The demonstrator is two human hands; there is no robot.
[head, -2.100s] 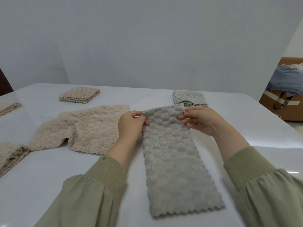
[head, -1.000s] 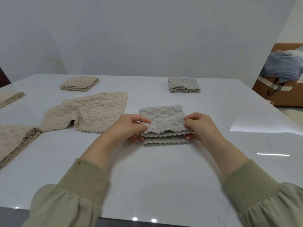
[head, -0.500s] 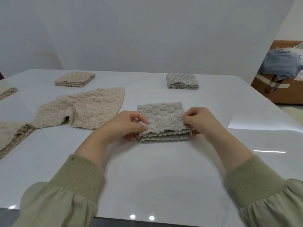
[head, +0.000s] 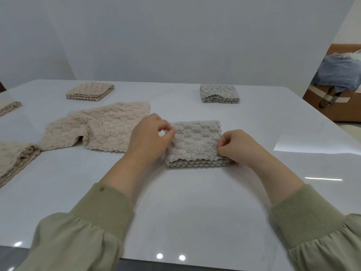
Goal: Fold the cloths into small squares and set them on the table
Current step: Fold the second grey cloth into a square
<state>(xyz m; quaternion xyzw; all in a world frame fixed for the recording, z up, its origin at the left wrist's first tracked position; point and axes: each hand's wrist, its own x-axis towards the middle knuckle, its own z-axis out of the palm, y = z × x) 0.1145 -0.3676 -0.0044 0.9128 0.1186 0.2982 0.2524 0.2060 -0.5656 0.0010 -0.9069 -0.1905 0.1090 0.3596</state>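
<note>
Grey cloth (head: 195,141): folded into a small, layered square and lying flat on the white bench (head: 195,202), centre, slightly right. Its scalloped edges stack up along the near side; the far side is a rounded fold.

Right grip (head: 236,147): narrow, pinching the cloth's right edge near the front corner, thumb on top and fingers curled beneath.

Left grip (head: 148,139): fingers curled, thumb and forefinger tips meeting at the cloth's left edge. Whether they hold any fabric cannot be determined.

Surroundings:
- Unfolded beige cloth (head: 101,132) lies spread just left of the left grip, its near edge scalloped.
- Beige folded square (head: 89,91) sits far left, and the grey folded square (head: 219,93) far right, both well apart from the work.
- Beige stack (head: 13,159) is at the left edge, touching the unfolded cloth's corner.

Open bench surface extends in front of the grey cloth to the near edge, and to its right as far as the bench's right edge.
</note>
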